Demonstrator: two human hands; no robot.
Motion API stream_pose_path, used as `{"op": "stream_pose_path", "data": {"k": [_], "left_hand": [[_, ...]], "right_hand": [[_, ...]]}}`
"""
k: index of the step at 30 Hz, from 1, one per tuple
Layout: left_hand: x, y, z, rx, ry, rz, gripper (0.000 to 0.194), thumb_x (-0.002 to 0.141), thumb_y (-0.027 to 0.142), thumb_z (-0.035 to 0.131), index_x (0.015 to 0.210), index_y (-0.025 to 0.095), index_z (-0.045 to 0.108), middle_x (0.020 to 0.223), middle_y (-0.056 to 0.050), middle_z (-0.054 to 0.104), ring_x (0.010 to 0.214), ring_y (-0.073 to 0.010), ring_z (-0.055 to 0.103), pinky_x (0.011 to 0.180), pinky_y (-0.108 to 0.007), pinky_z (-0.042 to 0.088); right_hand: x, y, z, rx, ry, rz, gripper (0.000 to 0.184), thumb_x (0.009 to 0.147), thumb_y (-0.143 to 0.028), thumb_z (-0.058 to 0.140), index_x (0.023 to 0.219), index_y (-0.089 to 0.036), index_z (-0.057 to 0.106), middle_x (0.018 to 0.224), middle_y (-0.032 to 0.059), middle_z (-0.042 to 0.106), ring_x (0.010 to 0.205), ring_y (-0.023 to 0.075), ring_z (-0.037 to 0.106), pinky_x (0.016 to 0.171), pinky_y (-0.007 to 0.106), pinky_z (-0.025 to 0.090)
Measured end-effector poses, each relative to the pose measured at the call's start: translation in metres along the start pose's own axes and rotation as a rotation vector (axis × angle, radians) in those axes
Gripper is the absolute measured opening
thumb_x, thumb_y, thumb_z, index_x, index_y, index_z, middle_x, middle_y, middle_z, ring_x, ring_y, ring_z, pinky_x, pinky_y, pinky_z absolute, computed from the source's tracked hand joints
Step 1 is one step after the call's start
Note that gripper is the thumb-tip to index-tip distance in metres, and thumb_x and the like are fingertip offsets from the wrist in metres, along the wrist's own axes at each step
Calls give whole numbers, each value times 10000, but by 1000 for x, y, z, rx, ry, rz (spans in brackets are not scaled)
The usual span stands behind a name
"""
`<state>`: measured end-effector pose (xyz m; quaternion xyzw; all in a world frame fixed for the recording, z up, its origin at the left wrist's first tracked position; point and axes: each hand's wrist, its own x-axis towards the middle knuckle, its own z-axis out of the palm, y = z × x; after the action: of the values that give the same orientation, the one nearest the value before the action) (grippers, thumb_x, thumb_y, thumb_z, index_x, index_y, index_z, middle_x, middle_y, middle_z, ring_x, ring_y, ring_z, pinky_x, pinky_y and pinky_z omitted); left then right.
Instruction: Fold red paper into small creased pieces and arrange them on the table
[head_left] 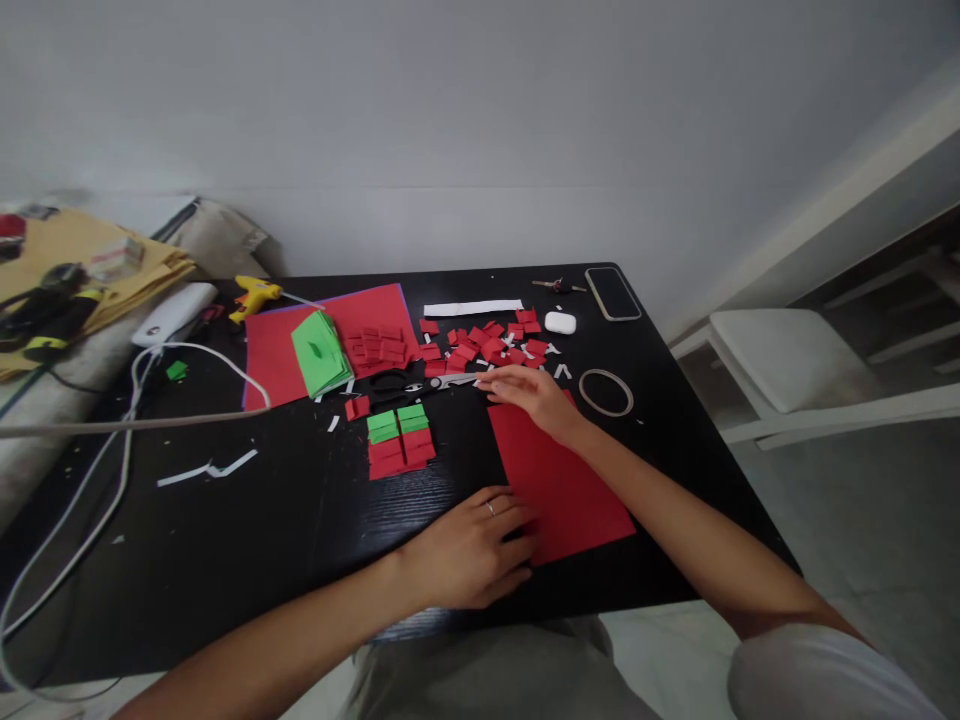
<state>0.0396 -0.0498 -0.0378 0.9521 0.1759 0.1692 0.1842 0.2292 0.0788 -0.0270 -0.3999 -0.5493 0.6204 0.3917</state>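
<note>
My left hand (480, 550) rests palm down at the left edge of a red paper sheet (574, 490), its fingers apart and slightly blurred, a ring on one. My right hand (529, 395) reaches over the sheet's far end with fingers stretched out; their tips are beside the blade tips of black-handled scissors (450, 381). Whether they touch the blades I cannot tell. Left of the sheet lie small folded green pieces (397, 422) above folded red pieces (401, 453), set in two columns. Beyond the scissors, many folded red pieces (487, 343) lie scattered among white scraps.
A green paper stack (321, 352) and more red pieces lie on another red sheet (277, 350). Behind are a yellow glue gun (255, 297) and a white strip (472, 308). To the right: a white case (560, 323), keys (559, 286), phone (613, 294), ring-shaped band (606, 393). White cables (127, 425) cross the left.
</note>
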Motion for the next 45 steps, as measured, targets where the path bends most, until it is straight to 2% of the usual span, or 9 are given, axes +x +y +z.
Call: {"op": "stream_pose_path", "data": {"k": [3, 6, 14, 19, 25, 31, 35, 39, 45], "left_hand": [[1, 2, 0, 16, 10, 28, 234, 1035, 348, 580, 1086, 171, 725, 1255, -120, 724, 1133, -261, 657, 1080, -418, 480], [1, 2, 3, 25, 9, 64, 223, 1033, 368, 592, 1014, 182, 712, 1132, -92, 730, 1026, -243, 650, 1010, -408, 472], [1, 4, 6, 2, -18, 71, 579, 971, 581, 662, 1317, 117, 646, 1096, -106, 705, 960, -261, 617, 878, -397, 460], [2, 3, 7, -31, -31, 25, 531, 957, 556, 696, 1289, 142, 671, 1115, -105, 691, 995, -272, 610, 915, -399, 453], [3, 0, 6, -79, -41, 35, 300, 997, 467, 666, 1108, 194, 721, 1087, -68, 667, 972, -238, 590, 889, -385, 428], [2, -2, 7, -64, -44, 51, 287, 968, 466, 720, 1043, 190, 703, 1036, -57, 662, 935, -225, 576, 850, -388, 421], [3, -1, 8, -49, -43, 30, 355, 958, 500, 724, 1091, 172, 697, 1015, -68, 666, 933, -240, 584, 850, -397, 438], [4, 0, 8, -59, -46, -2, 385, 970, 519, 698, 1133, 170, 697, 1026, -83, 673, 937, -251, 601, 862, -394, 454], [5, -1, 6, -49, -84, -11, 402, 960, 537, 702, 1124, 170, 702, 1032, -86, 677, 936, -256, 616, 868, -389, 462]], "right_hand": [[1, 2, 1, 37, -112, 84, 383, 873, -528, 781, 1079, -205, 789, 1204, 115, 806, 1182, 281, 761, 1088, 517, 581], [-1, 2, 2, -66, 6, 17, 362, 850, -512, 805, 1052, -212, 793, 1239, 115, 798, 1241, 291, 731, 1131, 522, 548], [-29, -26, -17, -531, 167, -132, 198, 942, -352, 696, 1082, -243, 783, 1095, 69, 825, 1056, 262, 788, 1018, 474, 618], [-63, -29, -28, -838, 126, -96, 251, 870, -230, 734, 1118, -237, 770, 1223, 105, 782, 1152, 323, 740, 1053, 565, 577], [-48, -11, -24, -292, -60, 104, 291, 888, -426, 742, 1087, -216, 776, 1149, 111, 812, 1062, 281, 787, 971, 507, 635], [-27, -7, -30, -294, 270, -86, 247, 858, -387, 762, 1052, -234, 763, 1279, 100, 767, 1273, 284, 695, 1116, 488, 541], [-54, -18, -34, -629, 204, -7, 211, 902, -303, 721, 1099, -233, 749, 1129, 91, 780, 1042, 268, 757, 962, 480, 614], [-77, -19, -34, -974, 145, 77, 470, 827, -235, 833, 1275, -207, 694, 1296, 134, 697, 1163, 321, 699, 1066, 545, 552], [-72, -13, -27, -1041, 98, 156, 551, 814, -139, 840, 1334, -179, 659, 1111, 101, 706, 1101, 298, 697, 1016, 483, 568]]}}
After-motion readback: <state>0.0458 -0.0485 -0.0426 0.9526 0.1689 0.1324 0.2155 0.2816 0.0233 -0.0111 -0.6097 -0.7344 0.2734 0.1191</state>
